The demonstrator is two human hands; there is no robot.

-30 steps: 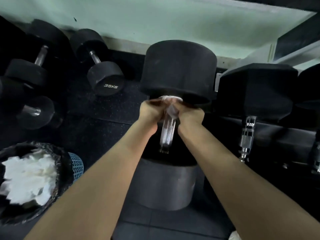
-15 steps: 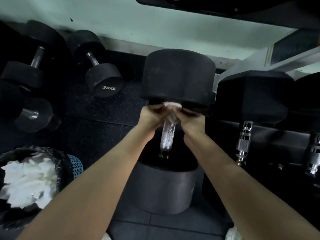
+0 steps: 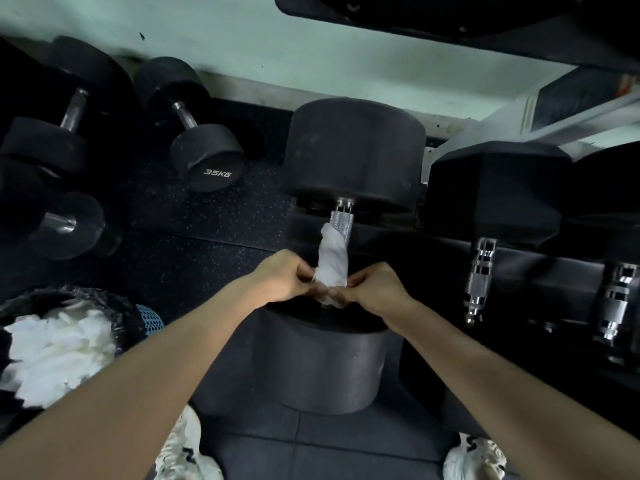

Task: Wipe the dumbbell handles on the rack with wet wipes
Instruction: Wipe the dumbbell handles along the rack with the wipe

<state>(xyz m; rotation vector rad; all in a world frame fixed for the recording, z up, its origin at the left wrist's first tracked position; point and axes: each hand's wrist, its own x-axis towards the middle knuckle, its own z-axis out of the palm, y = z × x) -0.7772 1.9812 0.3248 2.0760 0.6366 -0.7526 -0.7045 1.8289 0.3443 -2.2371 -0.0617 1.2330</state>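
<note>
Floor (image 3: 207,216): dark speckled rubber matting, pale green wall (image 3: 242,39) behind.
Far left: black-lined bin (image 3: 104,306) stuffed with crumpled white wipes (image 3: 55,355), blue mesh showing at its side.
Upper left: loose round dumbbells on the floor, one marked 35KG (image 3: 207,157).
Left hand (image 3: 284,277): fingers closed, pinching the lower left edge of the wet wipe (image 3: 330,263).
Wet wipe: white, twisted round the handle (image 3: 341,223), covering its lower part; knurled metal bare above it.
Big dumbbell (image 3: 353,147): round black heads, one far, one near, handle running between them toward the camera, resting on the rack (image 3: 519,268).
Right hand (image 3: 375,285): fingers pressed together, nipping the wipe's lower right edge, just beside the left hand.
Right side: hex dumbbell (image 3: 498,188) on the rack with chrome handle (image 3: 479,278), another chrome handle (image 3: 616,299) further right.
Bottom edge: two white shoes (image 3: 183,452), one under each forearm.
</note>
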